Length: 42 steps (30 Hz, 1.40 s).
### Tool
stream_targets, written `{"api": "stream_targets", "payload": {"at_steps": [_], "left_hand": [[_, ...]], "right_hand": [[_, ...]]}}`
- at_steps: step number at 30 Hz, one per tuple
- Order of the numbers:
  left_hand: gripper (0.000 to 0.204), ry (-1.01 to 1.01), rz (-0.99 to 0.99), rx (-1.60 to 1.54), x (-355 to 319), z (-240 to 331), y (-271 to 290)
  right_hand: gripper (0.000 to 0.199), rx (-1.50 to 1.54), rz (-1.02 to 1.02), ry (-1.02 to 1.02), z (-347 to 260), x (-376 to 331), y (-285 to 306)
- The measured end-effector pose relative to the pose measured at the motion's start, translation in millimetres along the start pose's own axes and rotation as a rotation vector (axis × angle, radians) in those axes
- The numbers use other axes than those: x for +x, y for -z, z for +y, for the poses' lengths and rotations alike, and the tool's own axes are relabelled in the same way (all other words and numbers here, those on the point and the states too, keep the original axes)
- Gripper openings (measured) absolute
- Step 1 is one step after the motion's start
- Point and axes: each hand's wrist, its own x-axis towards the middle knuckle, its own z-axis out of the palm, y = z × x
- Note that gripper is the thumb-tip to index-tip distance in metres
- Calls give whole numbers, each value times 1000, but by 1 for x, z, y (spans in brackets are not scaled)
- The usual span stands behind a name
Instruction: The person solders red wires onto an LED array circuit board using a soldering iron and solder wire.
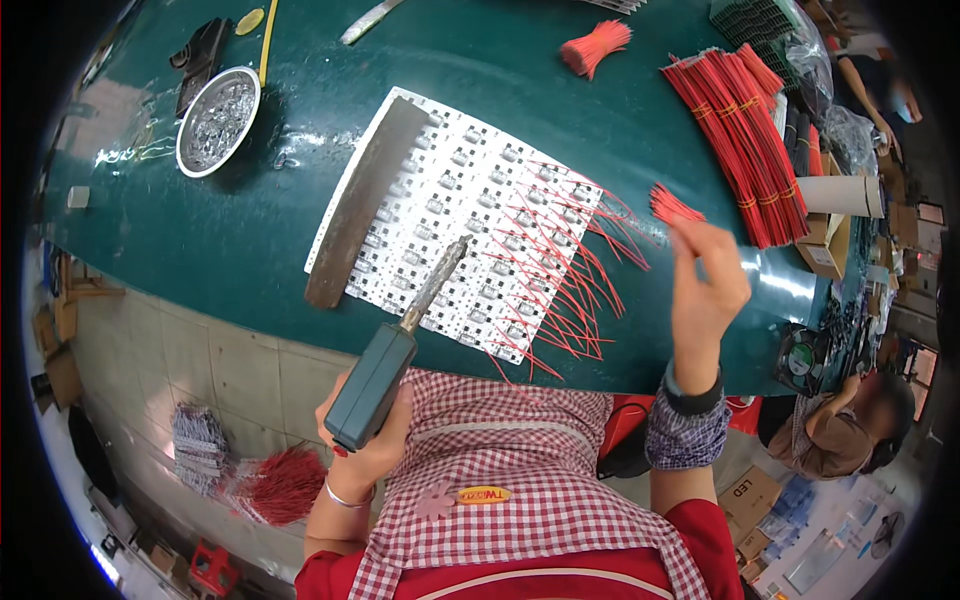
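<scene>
My left hand (385, 440) is closed around the dark green body of a soldering gun (372, 385). The gun's long metal barrel slants up over a white circuit board panel (465, 160), its tip above the middle rows of small components. Whether the tip touches the panel I cannot tell. Thin red wires (575, 285) fan out from the panel's right part and over its edge. To the right of the panel, my right hand (708, 275) pinches a small bunch of red wires (672, 203) between its fingertips. A brown metal bar (365, 205) lies along the panel's left side.
A white bowl of metal bits (222, 122) stands at the left on the green table (300, 50). Red wire bundles (740, 145) lie at the right beside a cardboard tube (840, 196); a smaller bundle (595, 47) lies farther back. A fan (802, 358) is near the right edge. Other people sit beyond.
</scene>
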Motion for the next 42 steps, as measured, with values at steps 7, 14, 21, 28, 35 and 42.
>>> {"api": "stream_targets", "payload": {"at_steps": [7,14,21,28,35,42], "left_hand": [[26,29,-18,-20,0,5,5],[28,91,-50,-19,-12,-2,10],[27,148,-80,-54,-17,-3,11],[25,91,-97,-28,-12,0,11],[22,75,-117,6,-3,8,11],[17,38,-146,45,3,11,12]], "right_hand": [[28,293,-262,79,-93,-33,-47],[25,216,-261,74,-96,-44,-68],[22,161,-282,87,-99,-41,-69],[28,155,-312,58,-101,-42,-70],[24,177,-326,49,-100,-41,-70],[22,205,-325,29,-98,-42,-72]]}}
